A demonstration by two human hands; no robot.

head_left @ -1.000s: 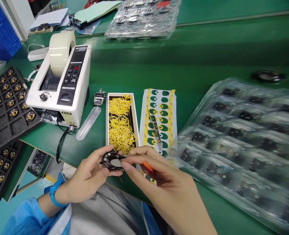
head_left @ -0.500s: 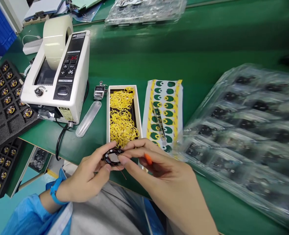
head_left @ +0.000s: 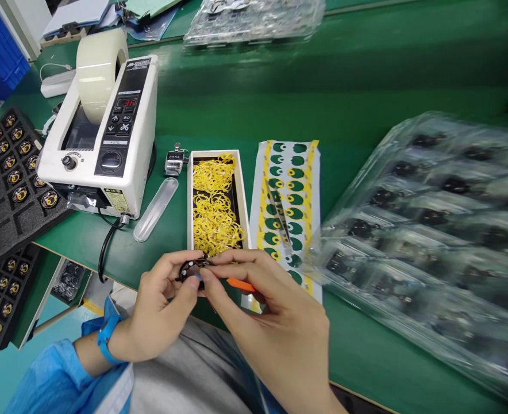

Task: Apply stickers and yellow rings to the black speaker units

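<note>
A small round black part (head_left: pixel 190 269) is held between both hands at the table's front edge. My left hand (head_left: pixel 163 307) grips its left side, thumb on the near face. My right hand (head_left: pixel 262 310) pinches its right side with thumb and fingertips. An orange-ended tool (head_left: pixel 242 284) also sits within the right fingers; most of it is hidden. Just beyond the hands is a white box (head_left: pixel 244 214) with yellow rings (head_left: pixel 217 221). Beside it lies a sheet of yellow and green stickers (head_left: pixel 295 198), with tweezers (head_left: pixel 280 213) on top.
A tape dispenser (head_left: pixel 127 167) stands left, near a tally counter (head_left: pixel 174 161) and a clear plastic strip (head_left: pixel 156 209). Foam trays (head_left: pixel 4 221) hold round parts at far left. Large clear blister trays (head_left: pixel 430 247) cover the right side; another clear tray (head_left: pixel 254 20) lies at the back.
My right hand has shifted slightly left and turned, so more of the orange tool end shows. The black part is tilted differently, and my left thumb has moved over its near face.
</note>
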